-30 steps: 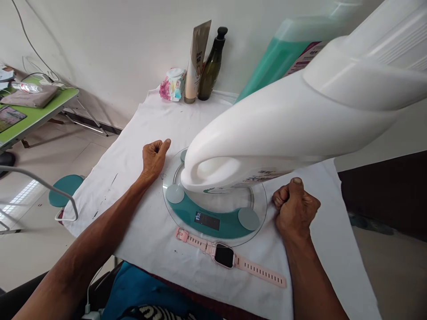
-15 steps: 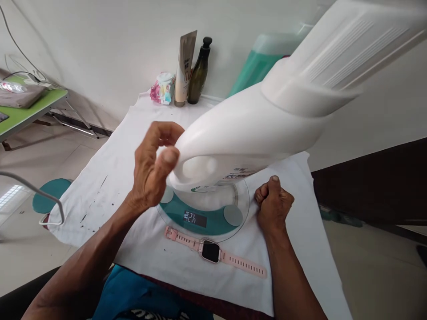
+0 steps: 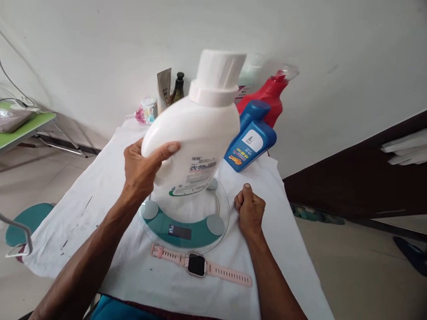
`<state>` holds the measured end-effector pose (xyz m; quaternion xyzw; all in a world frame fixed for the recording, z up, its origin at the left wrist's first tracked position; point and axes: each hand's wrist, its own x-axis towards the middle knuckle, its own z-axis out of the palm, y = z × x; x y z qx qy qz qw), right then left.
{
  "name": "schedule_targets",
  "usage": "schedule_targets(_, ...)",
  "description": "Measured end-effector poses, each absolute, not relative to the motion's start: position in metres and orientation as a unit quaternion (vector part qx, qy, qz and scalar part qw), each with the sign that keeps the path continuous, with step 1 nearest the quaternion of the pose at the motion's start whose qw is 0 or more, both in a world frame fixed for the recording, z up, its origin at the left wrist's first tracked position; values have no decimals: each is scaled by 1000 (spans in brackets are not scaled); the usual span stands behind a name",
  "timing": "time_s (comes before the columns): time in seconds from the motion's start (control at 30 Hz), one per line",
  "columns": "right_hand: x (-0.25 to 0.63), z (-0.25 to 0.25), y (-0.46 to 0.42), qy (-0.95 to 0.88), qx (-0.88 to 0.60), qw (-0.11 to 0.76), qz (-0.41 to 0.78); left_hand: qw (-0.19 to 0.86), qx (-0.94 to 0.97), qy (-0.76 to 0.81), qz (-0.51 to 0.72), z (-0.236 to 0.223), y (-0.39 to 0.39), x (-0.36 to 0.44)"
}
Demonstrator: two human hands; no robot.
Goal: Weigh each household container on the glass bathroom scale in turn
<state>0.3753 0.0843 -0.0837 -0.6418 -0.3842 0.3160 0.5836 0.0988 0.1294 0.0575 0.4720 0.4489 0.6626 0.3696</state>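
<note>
My left hand (image 3: 143,166) grips a large white detergent bottle (image 3: 196,129) by its side handle, thumb across the front. The bottle is capped, leans slightly right and hangs over a round glass scale (image 3: 196,233) with a teal band and a display. A fist is what my right hand (image 3: 249,209) makes, resting on the white cloth (image 3: 276,266) just right of the scale, with nothing visible in it. Below the scale lies a pink-strapped smartwatch (image 3: 196,264), its strap stretched out flat.
Behind the raised bottle stand a blue bottle (image 3: 250,138), a red bottle (image 3: 267,100), a beige tube (image 3: 163,89), a dark pump bottle (image 3: 178,89) and a wipes pack (image 3: 147,110). At left are a green table (image 3: 26,126) and a teal stool (image 3: 26,222).
The detergent bottle has come down and swung more upright over the scale; my left hand now wraps its handle. The blue and red bottles have come into sight. My right fist keeps its shape.
</note>
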Motion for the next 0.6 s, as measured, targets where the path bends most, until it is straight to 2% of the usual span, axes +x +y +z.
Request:
schedule_targets(0.17,374,-80,83,-394,-643,577,315,304,486,389,721,87,173,96)
schedule_targets(0.3,374,-81,83,-394,-646,574,315,302,497,379,720,85,221,105)
schedule_targets(0.6,378,-83,82,-377,-667,564,309,439,437,361,697,41,300,163)
